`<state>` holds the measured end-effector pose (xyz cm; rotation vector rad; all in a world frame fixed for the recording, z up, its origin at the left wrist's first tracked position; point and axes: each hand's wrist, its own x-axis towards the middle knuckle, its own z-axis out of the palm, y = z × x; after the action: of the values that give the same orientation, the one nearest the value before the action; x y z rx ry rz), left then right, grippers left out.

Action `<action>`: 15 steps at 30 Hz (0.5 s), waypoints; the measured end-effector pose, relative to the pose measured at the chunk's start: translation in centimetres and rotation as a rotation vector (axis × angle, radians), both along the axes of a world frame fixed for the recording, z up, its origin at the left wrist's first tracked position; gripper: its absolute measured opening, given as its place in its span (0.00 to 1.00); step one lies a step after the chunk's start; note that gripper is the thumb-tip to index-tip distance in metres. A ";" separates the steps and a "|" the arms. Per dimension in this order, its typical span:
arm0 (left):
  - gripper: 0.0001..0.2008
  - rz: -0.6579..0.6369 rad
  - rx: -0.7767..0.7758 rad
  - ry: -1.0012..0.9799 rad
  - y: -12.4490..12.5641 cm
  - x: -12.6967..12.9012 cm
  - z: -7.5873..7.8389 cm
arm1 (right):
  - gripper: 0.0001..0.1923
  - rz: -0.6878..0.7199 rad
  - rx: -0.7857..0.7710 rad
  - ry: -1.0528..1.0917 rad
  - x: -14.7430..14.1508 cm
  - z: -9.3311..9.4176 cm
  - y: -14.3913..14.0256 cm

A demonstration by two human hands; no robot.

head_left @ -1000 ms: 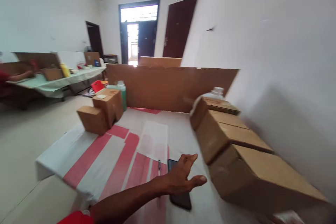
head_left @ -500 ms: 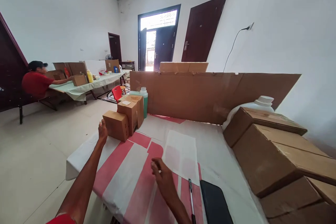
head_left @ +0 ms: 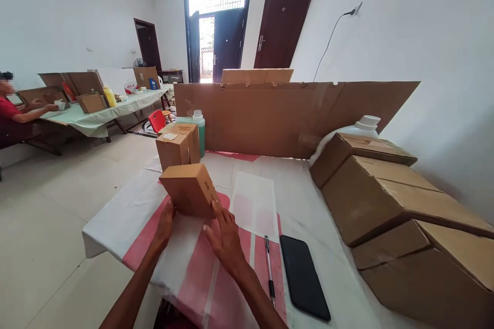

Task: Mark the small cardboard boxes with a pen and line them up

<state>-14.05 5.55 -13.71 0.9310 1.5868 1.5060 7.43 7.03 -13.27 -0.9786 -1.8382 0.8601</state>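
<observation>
Between my two hands is a small brown cardboard box [head_left: 189,195], tilted over the striped cloth, with dark print on its right side. My left hand [head_left: 165,223] presses against its lower left edge. On the other side, the fingers of my right hand [head_left: 226,236] lie against the printed face, with the thumb held apart below. Whether the bottom of the box touches the cloth cannot be seen. Just behind it stands a larger taped cardboard box [head_left: 177,146] beside a bottle of green liquid [head_left: 199,133]. A white sheet [head_left: 254,203] lies to the right of my right hand.
A pen [head_left: 269,267] and a black phone [head_left: 304,277] lie on the table at right. Stacked cartons [head_left: 386,200] and a white jug [head_left: 363,127] line the right edge. A cardboard panel [head_left: 262,121] closes the back. A person in red sits at another table [head_left: 127,108].
Both hands have come together on the small box, which has moved right and towards me, away from the larger box. The view has shifted right and down.
</observation>
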 end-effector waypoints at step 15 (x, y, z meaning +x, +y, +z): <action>0.46 -0.193 -0.065 0.080 -7.4 6.0 4.2 | 0.32 -0.180 -0.143 0.210 8.2 2.6 -5.1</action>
<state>-8.05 -1.87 -9.51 1.0865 1.5442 1.2910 15.59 1.92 -10.63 -1.0813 -1.5042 0.9551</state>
